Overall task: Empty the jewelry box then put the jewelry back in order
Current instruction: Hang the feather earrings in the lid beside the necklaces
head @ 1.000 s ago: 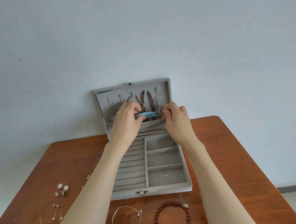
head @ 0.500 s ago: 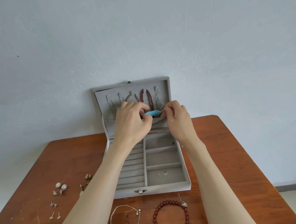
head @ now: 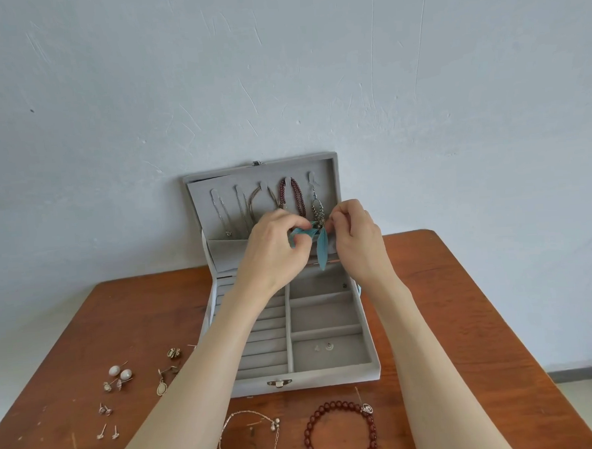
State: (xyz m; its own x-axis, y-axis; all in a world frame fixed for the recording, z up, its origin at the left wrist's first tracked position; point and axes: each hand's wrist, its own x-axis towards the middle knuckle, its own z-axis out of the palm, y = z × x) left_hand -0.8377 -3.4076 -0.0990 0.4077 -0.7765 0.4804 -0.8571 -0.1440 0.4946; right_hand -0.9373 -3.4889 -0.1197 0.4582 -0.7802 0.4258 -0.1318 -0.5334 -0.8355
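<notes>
Jewelry is being worked loose from the raised lid (head: pixel 331 174) of the grey jewelry box (head: pixel 330 373), which is standing open against the wall on the wooden table (head: pixel 462 284). A feather earring (head: pixel 322 248), hung from the rightmost hook in the lid, is being handled by both hands at once: one blue feather is being pinched between curled thumb and fingertips of the left hand (head: pixel 272 249), while the metal dangle beside it is being pinched by the fingertips of the right hand (head: pixel 355 235); a second feather is hanging free below, in front of the lid's pocket. Two hands are probably being used because the feathers are soft and the dangle sits close against the garnet-coloured bead strand (head: pixel 298 196) on the next hook, so one part is being steadied while the other is being freed. Thin chains (head: pixel 223 211) are hanging from the other hooks, so emptying is judged to be only partly done. Pieces already out are being kept in groups on the table, likely for easy sorting later: pearl studs (head: pixel 120 372) and small earrings to the left, a chain bracelet (head: pixel 250 429) and a red bead bracelet (head: pixel 339 431) in front of the box. Two tiny items are lying in the front right compartment.
</notes>
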